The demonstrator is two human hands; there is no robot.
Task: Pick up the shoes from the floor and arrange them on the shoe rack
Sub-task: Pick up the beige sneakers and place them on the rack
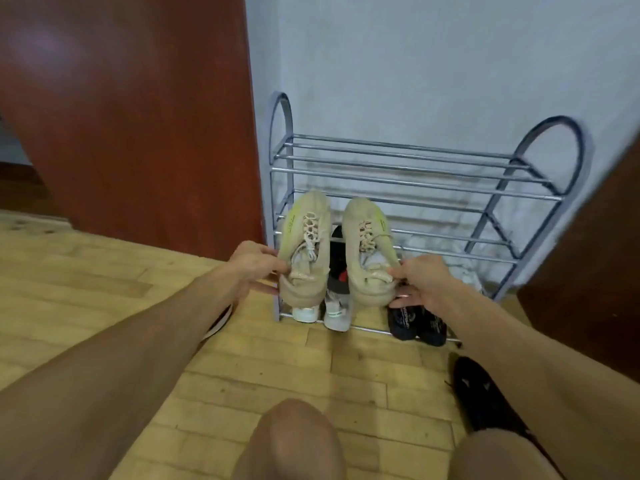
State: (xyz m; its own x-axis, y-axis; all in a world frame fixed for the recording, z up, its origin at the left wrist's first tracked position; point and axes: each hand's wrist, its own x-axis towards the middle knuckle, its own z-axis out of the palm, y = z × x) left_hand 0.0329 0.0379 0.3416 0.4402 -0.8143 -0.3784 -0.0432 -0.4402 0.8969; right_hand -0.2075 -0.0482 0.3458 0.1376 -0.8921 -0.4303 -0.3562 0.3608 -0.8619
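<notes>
My left hand [254,263] is clamped on the heel of the left beige sneaker [304,247], and my right hand [420,282] grips the heel of the right beige sneaker [369,249]. Both point toes up toward the metal shoe rack [415,174] against the wall. White shoes [320,311] and dark shoes [417,323] sit on its lowest rails. A black shoe [479,393] lies on the wooden floor [277,358] near my right forearm.

The shoe rack [408,174] is glossy metal tubing, smooth and silvery. The two beige sneakers [304,251] look like matt knitted cloth with woven laces. The floor [263,362] is pale wood parquet, faintly shiny. The door [138,109] beside it is reddish, polished wood. The wall [433,64] is matt, slightly rough.
</notes>
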